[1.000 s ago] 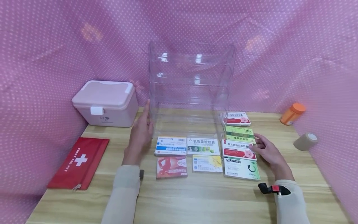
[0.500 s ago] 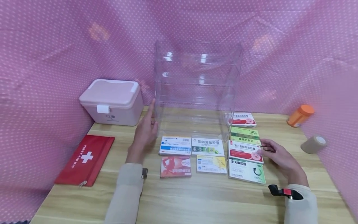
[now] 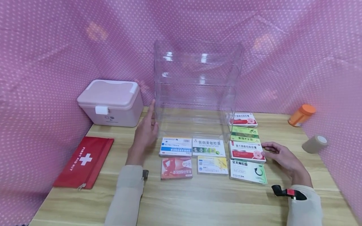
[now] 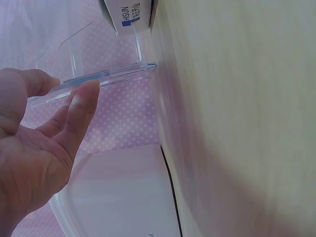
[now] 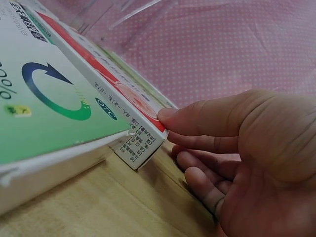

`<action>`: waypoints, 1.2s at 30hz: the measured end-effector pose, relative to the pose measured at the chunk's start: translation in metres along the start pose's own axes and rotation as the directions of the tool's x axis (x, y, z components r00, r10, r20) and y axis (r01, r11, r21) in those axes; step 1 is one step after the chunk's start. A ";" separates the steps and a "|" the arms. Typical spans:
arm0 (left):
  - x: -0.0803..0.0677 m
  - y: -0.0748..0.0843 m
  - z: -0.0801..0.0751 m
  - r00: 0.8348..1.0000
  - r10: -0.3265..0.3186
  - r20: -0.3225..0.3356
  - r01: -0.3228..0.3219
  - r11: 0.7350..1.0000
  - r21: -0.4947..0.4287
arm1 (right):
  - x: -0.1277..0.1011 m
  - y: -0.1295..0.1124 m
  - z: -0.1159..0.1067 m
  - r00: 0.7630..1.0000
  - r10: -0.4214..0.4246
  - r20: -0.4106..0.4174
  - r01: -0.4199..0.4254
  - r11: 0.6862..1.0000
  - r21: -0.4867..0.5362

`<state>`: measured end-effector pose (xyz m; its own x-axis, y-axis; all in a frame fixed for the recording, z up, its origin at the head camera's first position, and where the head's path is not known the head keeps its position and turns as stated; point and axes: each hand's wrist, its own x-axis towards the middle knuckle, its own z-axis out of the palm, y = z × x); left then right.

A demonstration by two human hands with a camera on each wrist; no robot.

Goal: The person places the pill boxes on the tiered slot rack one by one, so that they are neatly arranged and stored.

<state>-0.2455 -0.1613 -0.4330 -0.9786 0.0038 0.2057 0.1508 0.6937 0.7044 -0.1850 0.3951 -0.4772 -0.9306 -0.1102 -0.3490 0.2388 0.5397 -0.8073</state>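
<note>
A person's left hand (image 3: 145,133) lies flat against the left front edge of a clear rack (image 3: 198,88), fingers straight, on a wooden table (image 3: 203,201) walled in by pink dotted cloth (image 3: 42,56). The right hand (image 3: 282,157) touches the right end of a red-and-white box (image 3: 246,151), fingertips at its corner, thumb on the top edge; whether it truly grips the box cannot be told.

The rack's shelves are hard to make out from the head camera: glare and the cloth showing through blur their edges, and how many there are is uncertain. Both forearms are cut off by the frame's lower edge. The print on the boxes is mostly too small to read.

The left wrist view shows what the head view does not: the fingertips (image 4: 86,94) of the left hand (image 4: 39,148) pressed on the rack's thin clear edge (image 4: 106,75), with a pink case (image 4: 118,197) blurred behind and only a corner of a blue-printed box (image 4: 129,12) in frame. The right wrist view shows the right hand (image 5: 247,153) with its thumb tip (image 5: 170,117) on the red-and-white box (image 5: 123,106), the other fingers loosely curled beneath; a green-and-white box (image 5: 44,98) overlaps the box's near side and is cut off at left.

Only the head view takes in the spread: eight boxes before and beside the rack, the pink case (image 3: 110,102) to the left, a red first-aid pouch (image 3: 85,163) nearer, an orange bottle (image 3: 301,114) and a tan bandage roll (image 3: 314,143) at far right.
</note>
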 end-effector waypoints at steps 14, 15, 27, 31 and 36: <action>0.001 0.003 0.001 0.999 -0.030 0.022 0.031 0.999 -0.022 | -0.002 -0.007 -0.002 1.000 -0.005 -0.009 0.004 0.996 -0.084; 0.001 0.003 0.001 0.999 -0.028 0.022 0.028 0.999 -0.023 | -0.003 -0.006 -0.003 1.000 -0.010 -0.007 0.009 0.997 -0.081; 0.002 0.000 0.004 0.999 -0.025 0.025 0.025 1.000 -0.006 | -0.006 -0.004 -0.004 1.000 -0.027 -0.002 0.027 0.997 -0.070; 0.000 -0.002 0.000 1.000 -0.025 0.007 0.025 1.000 0.007 | -0.002 -0.003 0.002 0.998 -0.054 0.013 0.054 0.998 -0.042; 0.000 -0.003 0.000 1.000 -0.006 0.017 0.007 1.000 -0.010 | -0.004 -0.001 0.003 0.997 -0.073 -0.001 0.073 0.997 -0.038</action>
<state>-0.2454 -0.1634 -0.4347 -0.9818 0.0116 0.1895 0.1457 0.6861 0.7127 -0.1811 0.3930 -0.4767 -0.9459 -0.1489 -0.2884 0.1592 0.5615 -0.8120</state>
